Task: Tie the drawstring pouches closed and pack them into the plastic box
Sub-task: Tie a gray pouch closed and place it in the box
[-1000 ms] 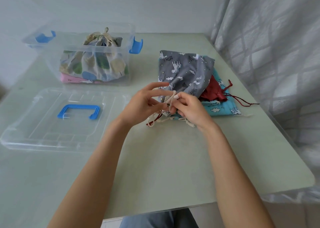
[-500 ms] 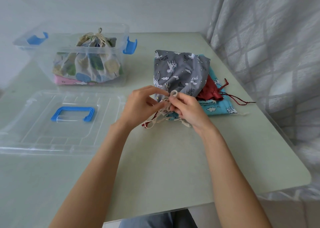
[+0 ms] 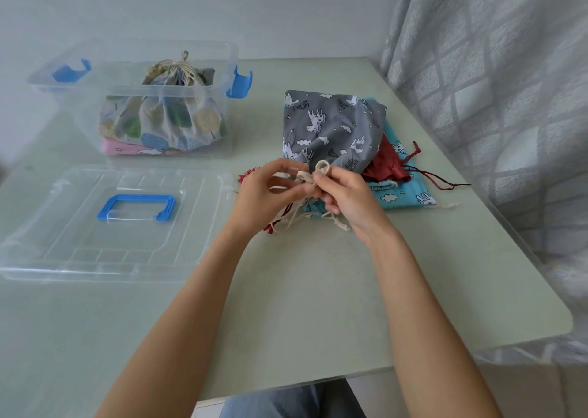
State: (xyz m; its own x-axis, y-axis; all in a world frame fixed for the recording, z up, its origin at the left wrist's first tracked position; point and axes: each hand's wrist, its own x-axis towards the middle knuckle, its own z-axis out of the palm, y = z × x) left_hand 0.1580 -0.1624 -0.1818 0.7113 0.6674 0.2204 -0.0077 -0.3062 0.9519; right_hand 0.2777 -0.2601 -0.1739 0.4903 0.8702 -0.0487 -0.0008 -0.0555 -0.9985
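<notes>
A grey unicorn-print pouch (image 3: 331, 128) lies on a red pouch (image 3: 386, 166) and a teal pouch (image 3: 401, 195) at mid-table. Its neck is gathered, and a loop of its cream drawstring (image 3: 322, 167) stands up between my hands. My left hand (image 3: 267, 191) pinches the cord from the left. My right hand (image 3: 346, 195) grips it from the right. The clear plastic box (image 3: 133, 67) with blue latches stands at the back left. Inside it a tied tree-print pouch (image 3: 165, 115) rests on a pink one (image 3: 127, 148).
The box's clear lid (image 3: 63, 226) with a blue handle (image 3: 138, 210) lies flat at the front left. A grey patterned curtain (image 3: 493, 99) hangs along the table's right edge. The pale green table (image 3: 302, 290) ends just in front of my lap.
Both hands have kept working the cream cord at the grey pouch's neck. The loop now stands taller above my fingers. The pouches and box have stayed put.
</notes>
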